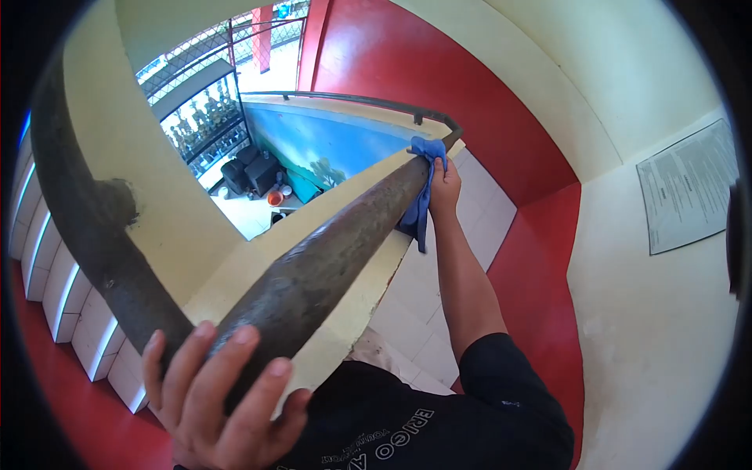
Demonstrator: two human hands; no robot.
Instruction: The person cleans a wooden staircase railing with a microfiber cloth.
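A thick grey-brown handrail [294, 286] runs from the near left up to the middle of the view, above a cream-coloured low wall. Far along it, my right hand [446, 185] grips a blue cloth [424, 202] that drapes over the rail and hangs down its side. My left hand [227, 399] is close to the camera at the rail's bent near end, its fingers spread and nothing in them. Whether its palm rests on the rail is hidden.
White steps [74, 301] go down at the left. Below the wall stand dark chairs [252, 171], an orange bowl [275, 198] and a case of trophies [205, 125]. A framed notice [688, 188] hangs on the right wall.
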